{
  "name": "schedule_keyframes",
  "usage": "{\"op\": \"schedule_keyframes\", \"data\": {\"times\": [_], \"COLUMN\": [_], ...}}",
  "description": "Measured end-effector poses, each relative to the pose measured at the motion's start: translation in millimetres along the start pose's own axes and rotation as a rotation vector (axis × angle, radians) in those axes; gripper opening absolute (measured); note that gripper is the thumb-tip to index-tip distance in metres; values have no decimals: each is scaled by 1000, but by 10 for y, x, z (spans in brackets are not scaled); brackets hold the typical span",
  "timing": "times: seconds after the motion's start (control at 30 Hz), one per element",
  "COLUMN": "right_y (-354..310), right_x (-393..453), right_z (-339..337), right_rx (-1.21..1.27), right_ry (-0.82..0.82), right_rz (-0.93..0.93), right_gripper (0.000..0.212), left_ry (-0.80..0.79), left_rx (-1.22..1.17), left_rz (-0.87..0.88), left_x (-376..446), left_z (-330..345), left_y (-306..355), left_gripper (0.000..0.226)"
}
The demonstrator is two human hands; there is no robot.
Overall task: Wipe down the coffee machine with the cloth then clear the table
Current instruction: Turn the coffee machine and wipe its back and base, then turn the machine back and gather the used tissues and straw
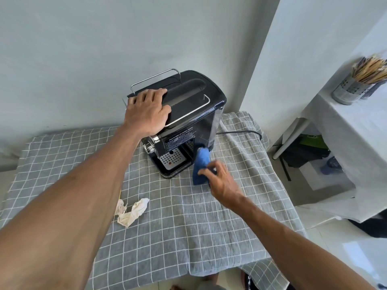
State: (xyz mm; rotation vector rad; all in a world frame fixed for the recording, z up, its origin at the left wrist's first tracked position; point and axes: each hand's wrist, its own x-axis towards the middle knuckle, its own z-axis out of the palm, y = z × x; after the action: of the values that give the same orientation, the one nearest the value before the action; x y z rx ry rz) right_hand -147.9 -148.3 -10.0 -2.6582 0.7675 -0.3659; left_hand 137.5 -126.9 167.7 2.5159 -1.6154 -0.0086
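A black coffee machine (192, 114) with a chrome top rail stands at the far side of the table, near the wall. My left hand (146, 109) lies flat on its top, fingers spread, pressing down. My right hand (219, 181) grips a blue cloth (201, 166), and the cloth's upper end touches the machine's lower right front corner. The perforated drip tray (170, 159) shows at the machine's base. A crumpled white tissue (132, 212) lies on the table near my left forearm.
The table wears a grey checked tablecloth (188, 237). The machine's black power cord (240, 132) runs off to the right. A white shelf unit (345, 130) at the right holds a metal cup of sticks (354, 84). Walls stand close behind.
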Motion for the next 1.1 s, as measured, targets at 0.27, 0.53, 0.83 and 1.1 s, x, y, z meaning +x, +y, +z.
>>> {"op": "schedule_keyframes", "data": {"times": [0.27, 0.53, 0.83, 1.1], "right_y": [-168, -518, -1241, -1576], "right_x": [-759, 16, 1002, 1310], "right_z": [494, -75, -791, -719], "right_rx": [-229, 187, 550, 740], "right_ry": [-555, -168, 513, 538], "right_rz": [-73, 180, 550, 668], "right_gripper": [64, 68, 56, 104], "left_ry": [-13, -83, 212, -13], "left_rx": [-20, -61, -108, -295], "left_rz": [10, 33, 6, -175], "left_x": [-25, -61, 17, 330], "left_z": [-4, -26, -189, -142], "left_y": [3, -8, -176, -451], "left_gripper": [59, 63, 32, 35]}}
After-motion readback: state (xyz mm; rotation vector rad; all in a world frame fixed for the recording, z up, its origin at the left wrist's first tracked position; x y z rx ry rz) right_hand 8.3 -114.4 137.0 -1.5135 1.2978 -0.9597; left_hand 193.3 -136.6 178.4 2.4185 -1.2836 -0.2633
